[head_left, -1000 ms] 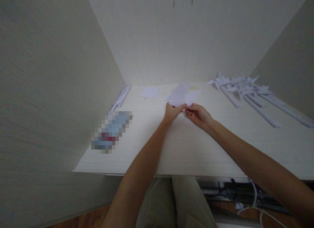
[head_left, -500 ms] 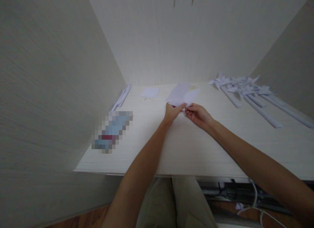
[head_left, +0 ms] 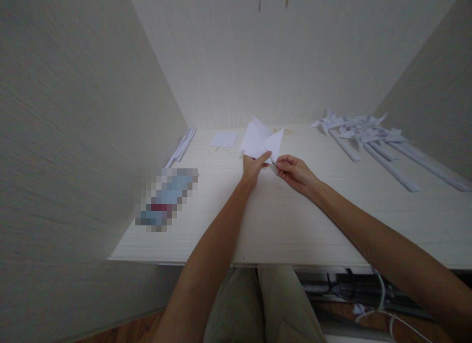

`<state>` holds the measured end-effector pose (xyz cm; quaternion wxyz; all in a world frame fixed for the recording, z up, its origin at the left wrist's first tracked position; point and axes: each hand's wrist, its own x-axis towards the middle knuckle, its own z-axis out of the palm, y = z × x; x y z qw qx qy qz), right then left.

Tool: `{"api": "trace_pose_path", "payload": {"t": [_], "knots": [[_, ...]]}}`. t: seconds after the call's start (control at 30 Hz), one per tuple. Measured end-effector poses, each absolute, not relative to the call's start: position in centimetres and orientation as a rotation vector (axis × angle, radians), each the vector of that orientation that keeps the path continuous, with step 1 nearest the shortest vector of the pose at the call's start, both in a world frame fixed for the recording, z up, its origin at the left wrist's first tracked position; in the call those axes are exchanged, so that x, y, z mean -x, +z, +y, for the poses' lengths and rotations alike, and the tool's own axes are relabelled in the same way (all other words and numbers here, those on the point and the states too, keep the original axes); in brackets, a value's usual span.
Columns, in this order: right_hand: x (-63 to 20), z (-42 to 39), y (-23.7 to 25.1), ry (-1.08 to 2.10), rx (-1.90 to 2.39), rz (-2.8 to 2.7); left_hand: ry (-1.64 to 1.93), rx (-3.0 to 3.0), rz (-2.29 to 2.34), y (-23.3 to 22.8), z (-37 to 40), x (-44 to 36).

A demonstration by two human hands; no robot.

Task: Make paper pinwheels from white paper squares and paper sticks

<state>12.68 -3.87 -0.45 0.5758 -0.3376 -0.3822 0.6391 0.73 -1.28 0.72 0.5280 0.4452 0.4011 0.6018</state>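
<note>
Left hand (head_left: pixel 252 171) pinches the folded paper (head_left: pixel 253 141) at its twelve o'clock, thumb on top; right hand (head_left: pixel 298 173), fingertips closed on something tiny (head_left: pixel 273 162), has that paper at ten o'clock!

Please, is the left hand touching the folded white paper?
Touching: the head view shows the left hand gripping the folded white paper, its thumb lying over the lower part.
</note>
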Motion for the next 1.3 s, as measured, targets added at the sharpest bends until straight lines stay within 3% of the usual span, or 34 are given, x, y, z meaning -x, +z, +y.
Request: {"api": "trace_pose_path", "payload": {"t": [1.3], "knots": [[-12.41, -4.0, -0.33, 1.445, 0.814, -0.983, 1.332, -1.104, 0.932, 0.51, -1.35, -0.73]]}}
